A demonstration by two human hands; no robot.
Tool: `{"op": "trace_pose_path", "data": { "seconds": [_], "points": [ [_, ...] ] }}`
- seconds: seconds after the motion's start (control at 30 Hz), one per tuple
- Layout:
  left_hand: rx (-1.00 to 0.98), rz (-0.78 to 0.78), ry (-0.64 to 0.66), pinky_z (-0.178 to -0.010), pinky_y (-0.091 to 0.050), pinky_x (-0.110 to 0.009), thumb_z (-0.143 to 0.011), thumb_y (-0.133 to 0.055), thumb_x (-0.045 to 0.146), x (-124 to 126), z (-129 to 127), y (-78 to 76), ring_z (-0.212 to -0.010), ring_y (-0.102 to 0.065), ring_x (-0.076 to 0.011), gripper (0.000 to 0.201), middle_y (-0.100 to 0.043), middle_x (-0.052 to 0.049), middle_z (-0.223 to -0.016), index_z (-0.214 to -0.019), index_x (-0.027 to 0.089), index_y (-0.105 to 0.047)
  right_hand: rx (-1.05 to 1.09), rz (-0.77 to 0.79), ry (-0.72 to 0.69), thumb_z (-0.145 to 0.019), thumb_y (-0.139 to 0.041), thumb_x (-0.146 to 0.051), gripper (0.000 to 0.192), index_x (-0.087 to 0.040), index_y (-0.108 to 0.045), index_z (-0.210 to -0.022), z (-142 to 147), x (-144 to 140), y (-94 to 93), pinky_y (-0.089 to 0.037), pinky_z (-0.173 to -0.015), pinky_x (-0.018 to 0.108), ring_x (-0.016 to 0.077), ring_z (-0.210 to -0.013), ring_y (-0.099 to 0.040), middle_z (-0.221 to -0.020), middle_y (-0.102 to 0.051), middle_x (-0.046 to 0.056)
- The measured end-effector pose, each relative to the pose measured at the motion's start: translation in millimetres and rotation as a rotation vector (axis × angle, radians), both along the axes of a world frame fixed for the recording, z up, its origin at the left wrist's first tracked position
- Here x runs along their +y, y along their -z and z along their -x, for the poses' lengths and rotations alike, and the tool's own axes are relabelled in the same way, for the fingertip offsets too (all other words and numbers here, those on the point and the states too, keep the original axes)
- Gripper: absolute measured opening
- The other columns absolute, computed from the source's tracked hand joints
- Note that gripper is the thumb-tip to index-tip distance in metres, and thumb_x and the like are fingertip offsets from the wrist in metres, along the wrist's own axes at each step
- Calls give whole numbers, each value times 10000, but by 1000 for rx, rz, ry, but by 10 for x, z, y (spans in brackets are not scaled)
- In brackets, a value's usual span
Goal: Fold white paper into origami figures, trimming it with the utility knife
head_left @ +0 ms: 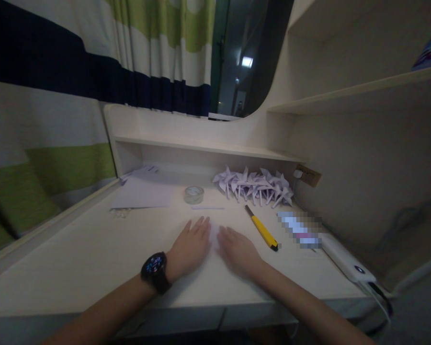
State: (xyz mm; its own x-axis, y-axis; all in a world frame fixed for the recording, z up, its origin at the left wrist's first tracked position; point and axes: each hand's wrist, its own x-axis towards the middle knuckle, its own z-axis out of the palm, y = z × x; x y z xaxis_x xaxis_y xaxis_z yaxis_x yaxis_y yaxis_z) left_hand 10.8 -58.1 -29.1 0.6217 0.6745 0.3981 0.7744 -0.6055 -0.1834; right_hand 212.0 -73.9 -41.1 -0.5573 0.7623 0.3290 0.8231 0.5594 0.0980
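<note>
My left hand (pixel 191 244), with a black watch (pixel 155 270) on its wrist, lies palm down on the white desk, fingers stretched out. Close to its right is my right hand (pixel 239 250), also low over the desk with its fingers extended and slightly blurred. A pale patch, perhaps paper, shows in the narrow gap between them; its shape is hard to make out. Just beyond the fingertips lies a thin white paper strip (pixel 208 208). Behind the strip sits a roll of clear tape (pixel 194 195). To the right rests a yellow utility knife (pixel 262 229).
Several white paper pinwheels (pixel 255 184) lie in a row at the back right. White paper sheets (pixel 143 189) are stacked at the back left. A blurred-out phone (pixel 300 230) and a white power strip (pixel 346 258) with cables line the right side. A shelf (pixel 208 144) spans the back.
</note>
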Motion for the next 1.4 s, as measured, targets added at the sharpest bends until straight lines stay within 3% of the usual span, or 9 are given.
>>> {"op": "trace_pose_path", "data": {
  "seconds": [0.2, 0.3, 0.43, 0.57, 0.67, 0.8, 0.93, 1.2, 1.4],
  "points": [
    [-32, 148, -78, -1035, -325, -513, -919, -315, 247, 186, -153, -43, -1337, -326, -336, 494, -342, -221, -1454, -1358, 45, -419, 73, 121, 11, -953, -338, -388, 473, -109, -526, -1285, -10, -34, 36, -314, -1089, 409, 268, -1289, -423, -1370, -487, 159],
    [-46, 236, -83, -1042, -309, -515, -927, -282, 270, 230, -274, 39, -1336, -327, -336, 518, -362, -231, -1439, -1359, 17, -411, 102, 165, 43, -961, -305, -373, 506, -85, -467, -1343, 16, -52, 75, -281, -1105, 428, 271, -1333, -360, -1406, -439, 170],
    [-99, 227, -136, -1064, -227, -566, -928, -296, 313, 292, -332, 201, -1365, -253, -355, 525, -298, -217, -1477, -1350, 29, -427, 142, 183, 70, -961, -292, -341, 500, -83, -447, -1360, 45, -77, 111, -256, -1118, 406, 254, -1338, -352, -1425, -414, 167],
    [-131, 239, -59, -1068, -228, -556, -948, -278, 389, 369, -242, 249, -1351, -290, -332, 523, -378, -185, -1445, -1352, 94, -430, 182, 155, 107, -958, -301, -332, 469, -99, -503, -1311, -54, 0, 52, -262, -1109, 360, 227, -1336, -350, -1407, -445, 148],
    [-157, 221, 19, -1065, -281, -488, -940, -329, 375, 388, -178, 204, -1293, -384, -302, 483, -455, -185, -1374, -1328, 112, -446, 171, 74, 298, -939, -344, -302, 420, -98, -557, -1239, -268, 163, -85, -230, -1106, 388, 240, -1307, -372, -1339, -510, 161],
    [-226, 221, 69, -1015, -377, -399, -923, -389, 335, 366, -161, 139, -1174, -503, -260, 425, -441, -176, -1348, -1287, 131, -470, 128, 24, 699, -900, -440, -327, 381, -98, -569, -1175, -591, 366, -256, -356, -955, 414, 298, -1127, -503, -1132, -601, 201],
    [-306, 208, 107, -970, -426, -381, -922, -409, 308, 370, -160, 127, -1113, -546, -241, 379, -371, -157, -1383, -1264, 159, -478, 67, 51, 837, -903, -432, -403, 403, -104, -574, -1132, -744, 439, -247, -422, -819, 407, 311, -1015, -553, -1056, -594, 214],
    [-360, 171, 77, -956, -410, -404, -936, -406, 323, 406, -175, 114, -1113, -520, -248, 362, -488, -150, -1248, -1246, 155, -486, 22, 36, 801, -929, -386, -276, 304, -113, -571, -1107, -749, 431, -133, -443, -754, 355, 280, -948, -575, -1006, -595, 205],
    [-360, 160, 40, -908, -417, -401, -960, -351, 304, 395, -185, 90, -1041, -545, -245, 400, -578, -129, -1099, -1324, 148, -409, 83, 20, 631, -866, -395, -72, 364, -118, -539, -1197, -771, 358, -229, -403, -825, 329, 266, -981, -558, -1039, -622, 179]
  ]
}}
